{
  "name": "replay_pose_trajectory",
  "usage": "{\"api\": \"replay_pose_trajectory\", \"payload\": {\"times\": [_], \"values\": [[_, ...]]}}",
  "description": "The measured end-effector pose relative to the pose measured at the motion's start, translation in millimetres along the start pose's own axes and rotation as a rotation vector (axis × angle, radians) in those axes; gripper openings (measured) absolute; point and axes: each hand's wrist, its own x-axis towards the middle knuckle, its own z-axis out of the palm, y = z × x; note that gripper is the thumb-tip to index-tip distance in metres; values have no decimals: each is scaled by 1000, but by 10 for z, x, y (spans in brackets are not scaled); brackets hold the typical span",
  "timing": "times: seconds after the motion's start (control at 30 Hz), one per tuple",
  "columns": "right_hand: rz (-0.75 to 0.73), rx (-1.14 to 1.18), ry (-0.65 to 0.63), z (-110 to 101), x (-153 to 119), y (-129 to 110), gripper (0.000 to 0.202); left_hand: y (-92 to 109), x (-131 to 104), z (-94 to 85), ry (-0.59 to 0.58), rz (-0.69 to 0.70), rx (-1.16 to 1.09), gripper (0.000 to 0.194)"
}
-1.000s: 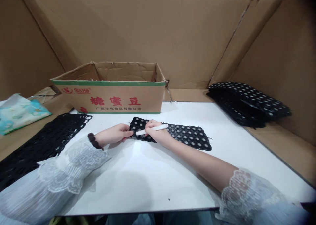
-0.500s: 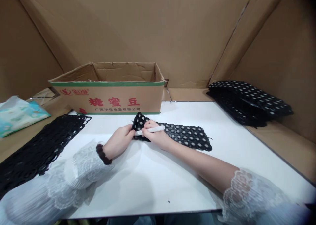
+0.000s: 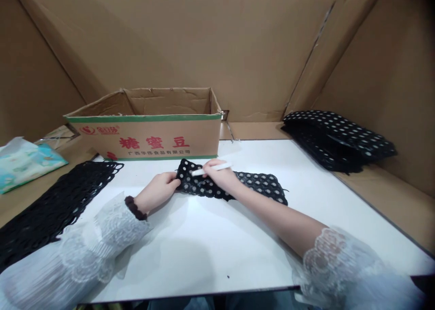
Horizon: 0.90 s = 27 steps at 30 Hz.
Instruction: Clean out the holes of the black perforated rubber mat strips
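Pale-dotted black strip; left hand pinching end, right hand gripping white stick.

Probably a small workshop: white table, cardboard walls.

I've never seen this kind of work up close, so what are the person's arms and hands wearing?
Both the left hand and right hand are without gloves. The left sleeve is white with lace at its cuff, beside a dark wrist band. The right sleeve is white, lace-edged too.
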Motion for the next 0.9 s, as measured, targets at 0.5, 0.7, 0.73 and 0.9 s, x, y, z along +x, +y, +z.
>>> {"api": "replay_pose_trajectory", "payload": {"times": [0.5, 0.7, 0.73, 0.9], "values": [[-115, -392, 159, -272, -85, 202, 32, -232, 82, -185, -486, -205, -793, 16], [-162, -797, 142, -261, -68, 248, 28, -214, 60, -217, -582, -187, -895, 16], [-167, -848, 133, -256, -72, 246, 28, -212, 56, -220, -595, -191, -906, 16], [-145, -978, 46, -248, -110, 177, 31, -228, 50, -226, -643, -191, -931, 18]]}}
